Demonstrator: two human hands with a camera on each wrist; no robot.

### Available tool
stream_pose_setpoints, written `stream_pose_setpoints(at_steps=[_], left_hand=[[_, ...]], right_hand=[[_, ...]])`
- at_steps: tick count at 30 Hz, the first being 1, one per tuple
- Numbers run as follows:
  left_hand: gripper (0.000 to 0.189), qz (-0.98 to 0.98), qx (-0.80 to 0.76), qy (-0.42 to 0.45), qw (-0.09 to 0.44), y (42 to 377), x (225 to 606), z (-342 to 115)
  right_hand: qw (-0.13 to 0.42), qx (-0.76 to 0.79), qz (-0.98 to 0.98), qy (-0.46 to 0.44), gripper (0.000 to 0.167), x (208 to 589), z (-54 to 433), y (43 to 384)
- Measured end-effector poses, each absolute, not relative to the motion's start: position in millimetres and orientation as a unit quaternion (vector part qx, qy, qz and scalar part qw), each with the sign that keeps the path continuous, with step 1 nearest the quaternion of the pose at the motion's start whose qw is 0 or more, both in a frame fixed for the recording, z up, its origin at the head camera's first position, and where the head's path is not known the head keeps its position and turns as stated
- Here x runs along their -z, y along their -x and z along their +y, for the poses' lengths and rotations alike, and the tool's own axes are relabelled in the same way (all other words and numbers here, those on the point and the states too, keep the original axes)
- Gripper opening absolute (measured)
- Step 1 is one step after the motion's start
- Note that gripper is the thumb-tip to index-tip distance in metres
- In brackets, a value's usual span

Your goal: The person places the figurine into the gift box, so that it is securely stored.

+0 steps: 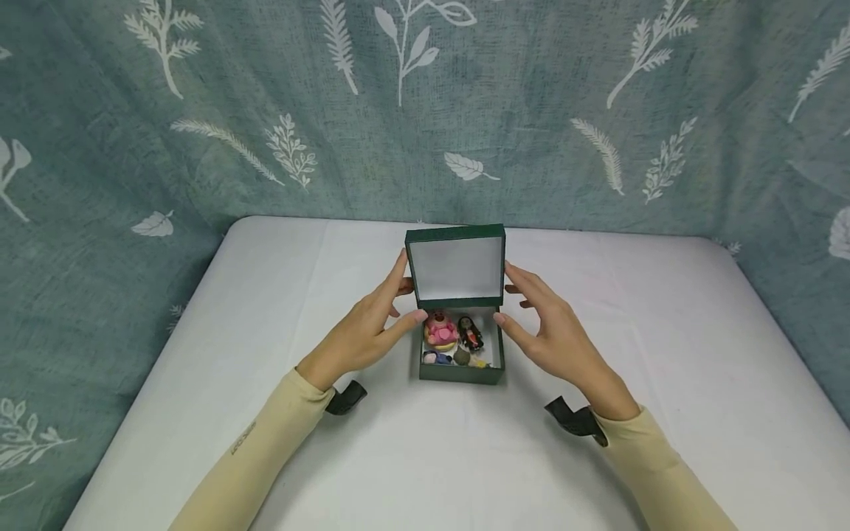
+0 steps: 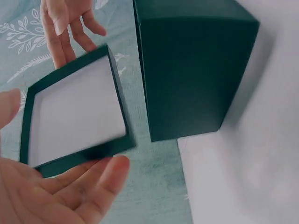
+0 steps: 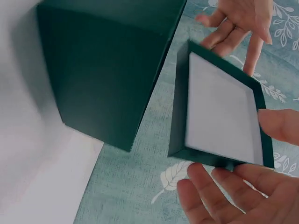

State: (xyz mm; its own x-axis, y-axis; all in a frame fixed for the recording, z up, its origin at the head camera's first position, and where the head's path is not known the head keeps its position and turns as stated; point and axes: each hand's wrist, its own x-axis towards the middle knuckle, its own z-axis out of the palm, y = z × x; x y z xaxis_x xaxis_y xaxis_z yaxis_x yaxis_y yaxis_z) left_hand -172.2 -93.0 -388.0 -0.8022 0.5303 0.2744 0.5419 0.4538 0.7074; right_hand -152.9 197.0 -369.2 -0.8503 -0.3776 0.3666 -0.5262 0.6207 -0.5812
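My left hand (image 1: 361, 328) and right hand (image 1: 558, 332) hold a dark green box lid (image 1: 458, 269) from its two sides, fingers along the outer walls and thumbs near the lower corners. Its pale inside faces me, tilted up. In the left wrist view the lid (image 2: 79, 112) stands apart from the box (image 2: 196, 79). Below it sits the open green box (image 1: 461, 375) with small figures inside: a pink bear-like one (image 1: 440, 332), a dark-haired doll (image 1: 470, 333), a blue-and-pink piece (image 1: 436, 358), a greyish round piece (image 1: 461, 357) and something yellow (image 1: 478, 362).
The box stands on a table with a white cloth (image 1: 332, 472). Behind it hangs a teal curtain (image 1: 518, 81) with white leaf prints. Black straps (image 1: 347, 398) hang at both wrists.
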Motion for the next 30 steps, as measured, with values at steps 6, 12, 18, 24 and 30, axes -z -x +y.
stream_pose_setpoints(at_steps=[6, 12, 18, 24, 30], left_hand=[[0.081, -0.826, 0.457, 0.332, -0.001, 175, 391, -92], [0.072, -0.827, 0.452, 0.335, 0.009, 177, 396, -94], [0.063, -0.816, 0.456, 0.354, 0.034, 177, 398, -95], [0.052, -0.790, 0.497, 0.357, 0.040, 177, 398, -96], [0.064, -0.764, 0.531, 0.363, 0.050, 176, 395, -92]], right_hand=[[0.082, -0.383, -0.885, -0.253, 0.067, 368, 196, 154], [0.047, -0.416, -0.877, -0.237, 0.063, 368, 196, 154], [0.051, -0.460, -0.853, -0.242, 0.060, 371, 195, 154], [0.038, -0.504, -0.828, -0.242, 0.047, 372, 197, 150], [0.038, -0.497, -0.824, -0.269, 0.042, 374, 194, 150]])
